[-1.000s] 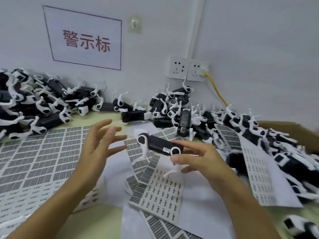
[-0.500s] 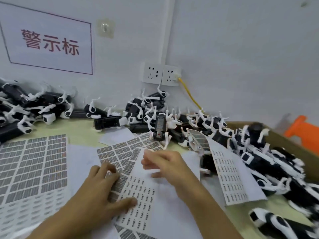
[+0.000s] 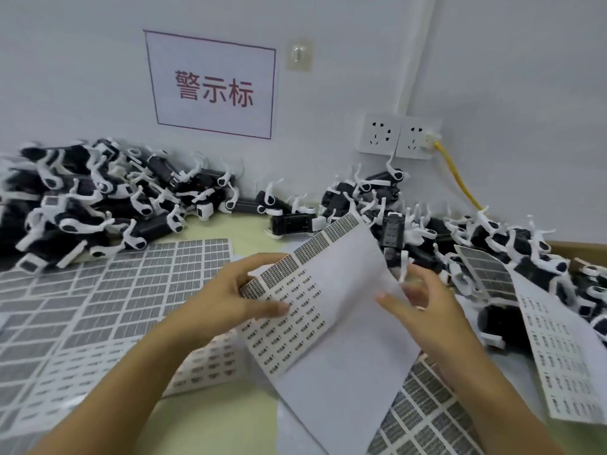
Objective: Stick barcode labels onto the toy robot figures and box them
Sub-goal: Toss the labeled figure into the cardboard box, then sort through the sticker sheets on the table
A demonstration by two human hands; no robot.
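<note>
A thin, flexible label sheet (image 3: 331, 310) — glossy white backing, part covered in small rectangular barcode labels — is lifted off the pale table (image 3: 243, 418) and curls upward. The left hand (image 3: 236, 302) pinches its left edge, thumb on top. The right hand (image 3: 423, 310) has its thumb on the sheet's right edge, fingers loosely curled behind; blur leaves its grip unclear. 2 heaps of black-and-white plastic toy robot figures (image 3: 82, 205) line the wall.
</note>
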